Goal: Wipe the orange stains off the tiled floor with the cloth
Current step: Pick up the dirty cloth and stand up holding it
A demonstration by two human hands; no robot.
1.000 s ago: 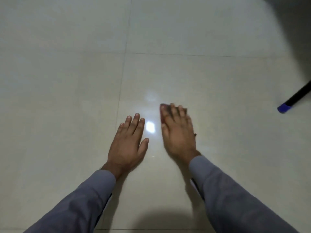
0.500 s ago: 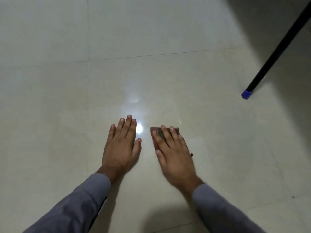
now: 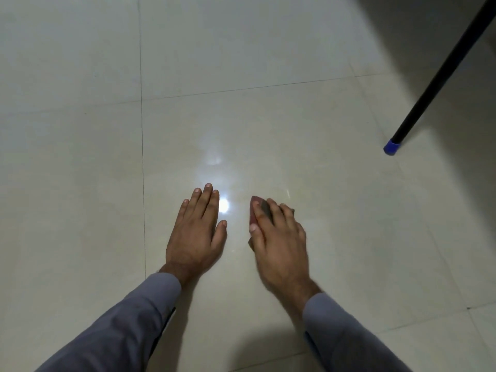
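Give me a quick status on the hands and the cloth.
Left hand flat on floor. Right hand pressing cloth down. No orange stains visible. Black pole stands well clear.

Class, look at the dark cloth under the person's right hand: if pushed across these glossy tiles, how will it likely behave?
The cloth lies flat under the right hand, so it is probably soft and floppy. The floor mirrors a light, so it should slide easily. Being small and thin, it likely bunches unless pressed flat.
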